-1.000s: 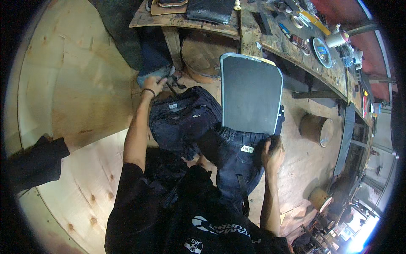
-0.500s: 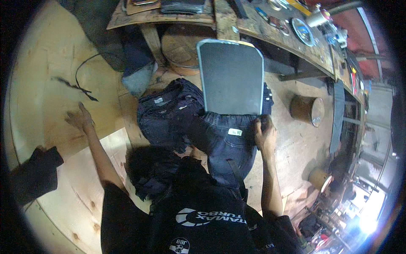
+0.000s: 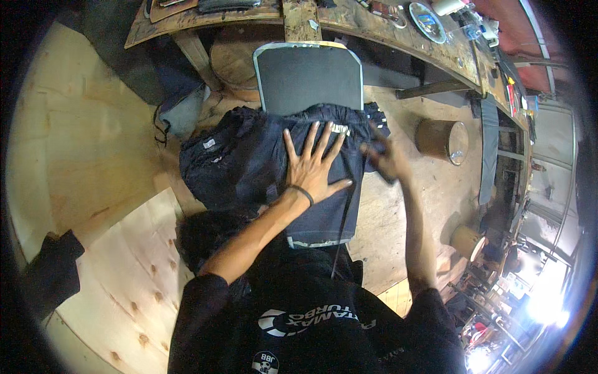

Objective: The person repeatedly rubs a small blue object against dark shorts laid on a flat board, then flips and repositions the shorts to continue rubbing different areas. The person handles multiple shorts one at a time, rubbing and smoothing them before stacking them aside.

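left hand [image 3: 313, 167] moved from floor onto dark garment [image 3: 324, 187], right hand [image 3: 385, 159] shifted

Dark navy jeans [image 3: 324, 187], grey-framed black board [image 3: 308, 75], pale plywood floor [image 3: 81, 143]

1. Long wooden table [image 3: 349, 22] across top, cluttered w/ tools & a plate [image 3: 425, 14].
2. Round wooden stool [image 3: 443, 141] at right; another [image 3: 467, 240] lower down.
3. Dark cloth bundle [image 3: 53, 271] on plywood floor [image 3: 87, 156], far left.
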The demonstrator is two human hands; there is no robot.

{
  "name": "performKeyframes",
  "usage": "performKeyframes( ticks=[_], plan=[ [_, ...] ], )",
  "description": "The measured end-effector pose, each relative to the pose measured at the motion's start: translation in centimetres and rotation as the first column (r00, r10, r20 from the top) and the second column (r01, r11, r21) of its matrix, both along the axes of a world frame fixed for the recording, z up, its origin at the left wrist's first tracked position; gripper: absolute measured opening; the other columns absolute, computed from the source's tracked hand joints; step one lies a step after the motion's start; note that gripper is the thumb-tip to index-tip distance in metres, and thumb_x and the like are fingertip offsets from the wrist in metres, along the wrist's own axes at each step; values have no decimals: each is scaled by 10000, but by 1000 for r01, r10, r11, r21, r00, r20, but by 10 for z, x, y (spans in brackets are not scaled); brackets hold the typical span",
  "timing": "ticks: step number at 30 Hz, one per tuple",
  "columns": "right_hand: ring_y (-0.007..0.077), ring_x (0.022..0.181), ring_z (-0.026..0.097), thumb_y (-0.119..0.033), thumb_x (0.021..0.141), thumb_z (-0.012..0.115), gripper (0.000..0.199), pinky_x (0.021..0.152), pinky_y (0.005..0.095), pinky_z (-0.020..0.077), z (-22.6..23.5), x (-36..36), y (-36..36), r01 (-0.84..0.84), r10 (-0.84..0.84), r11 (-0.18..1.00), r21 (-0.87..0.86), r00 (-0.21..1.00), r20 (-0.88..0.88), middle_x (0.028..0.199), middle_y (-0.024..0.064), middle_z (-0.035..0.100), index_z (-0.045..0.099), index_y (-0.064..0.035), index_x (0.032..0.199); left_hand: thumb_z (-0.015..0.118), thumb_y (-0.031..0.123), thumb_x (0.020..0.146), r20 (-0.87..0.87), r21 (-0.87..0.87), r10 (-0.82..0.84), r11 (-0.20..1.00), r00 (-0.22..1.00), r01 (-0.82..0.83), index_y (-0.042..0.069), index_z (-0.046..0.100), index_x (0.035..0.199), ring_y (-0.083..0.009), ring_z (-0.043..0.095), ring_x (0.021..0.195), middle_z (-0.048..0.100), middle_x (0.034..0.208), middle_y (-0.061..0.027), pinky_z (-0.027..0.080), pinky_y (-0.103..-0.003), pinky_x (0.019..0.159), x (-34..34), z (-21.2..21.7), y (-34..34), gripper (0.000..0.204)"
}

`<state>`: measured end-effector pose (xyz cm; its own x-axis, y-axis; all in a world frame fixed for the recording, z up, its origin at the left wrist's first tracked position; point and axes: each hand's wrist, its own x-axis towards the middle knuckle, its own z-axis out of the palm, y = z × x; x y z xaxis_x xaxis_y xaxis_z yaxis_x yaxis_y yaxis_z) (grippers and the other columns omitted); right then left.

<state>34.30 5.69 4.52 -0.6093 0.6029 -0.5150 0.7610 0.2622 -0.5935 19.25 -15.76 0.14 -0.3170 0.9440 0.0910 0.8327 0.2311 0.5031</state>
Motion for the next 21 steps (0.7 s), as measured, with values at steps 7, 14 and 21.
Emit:
performKeyframes(
  ticks=[7, 14, 21],
  plan=[
    [381, 1054, 796, -511, 990, 757, 873, 972, 450, 604, 14, 15, -25, -206, 200, 978, 36, 972, 124, 1319, 335, 712, 471, 49, 1595, 628, 766, 914, 46, 10, -5, 1000, 999, 4, 197, 339, 1713, -409, 215, 1650, 262, 1783, -167, 16, -821, 1244, -10, 2, 6, 1023],
    [396, 1001, 802, -516, 997, 750, 878, 904, 467, 628, 13, 80, -63, -95, 99, 967, -235, 995, 5, 1346, 340, 695, 472, 83, 1575, 803, 422, 921, -4, 103, 106, 989, 994, -105, 200, 584, 1573, -437, 263, 1629, 347, 1731, -211, 149, -773, 1258, 1, 0, -48, 723],
    [374, 925, 813, -613, 899, 819, 1093, 898, 480, 633, 48, 63, -98, -125, 106, 980, 153, 987, 123, 1321, 339, 701, 308, -95, 1714, 782, 469, 947, 319, 120, 419, 872, 850, -475, 83, 384, 1681, -570, 192, 1608, 159, 1742, -367, 192, -740, 1255, 36, -13, -87, 920]
  ],
)
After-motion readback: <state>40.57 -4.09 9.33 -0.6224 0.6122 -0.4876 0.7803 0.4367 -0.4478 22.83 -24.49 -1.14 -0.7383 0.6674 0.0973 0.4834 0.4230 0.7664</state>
